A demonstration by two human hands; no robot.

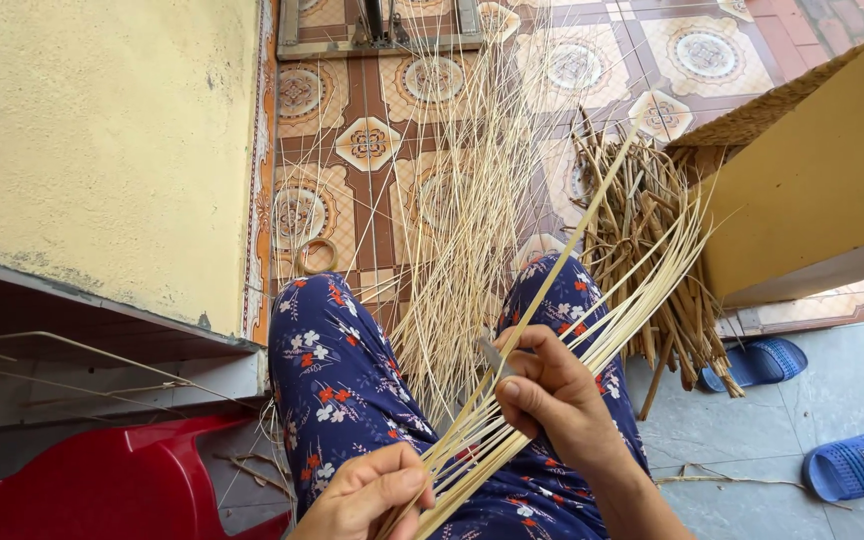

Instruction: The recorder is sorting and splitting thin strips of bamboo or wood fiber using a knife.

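My left hand (367, 495) grips the near end of a bundle of long pale bamboo strips (612, 300) that slants up to the right over my lap. My right hand (552, 395) pinches a small metal blade (493, 355) against one strip (577, 235) of the bundle. I sit with both legs in blue flowered trousers (337, 375) stretched forward. Many thin pale slivers (462, 200) fan upward between my knees over the patterned tile floor.
A heap of brownish bamboo offcuts (642, 215) lies right of my legs. A yellow wall (102, 150) stands left, a yellow block with a woven top (812, 170) right. Blue slippers (857, 462) lie on grey tiles. A red plastic chair (122, 480) and a small ring (315, 256) are on my left.
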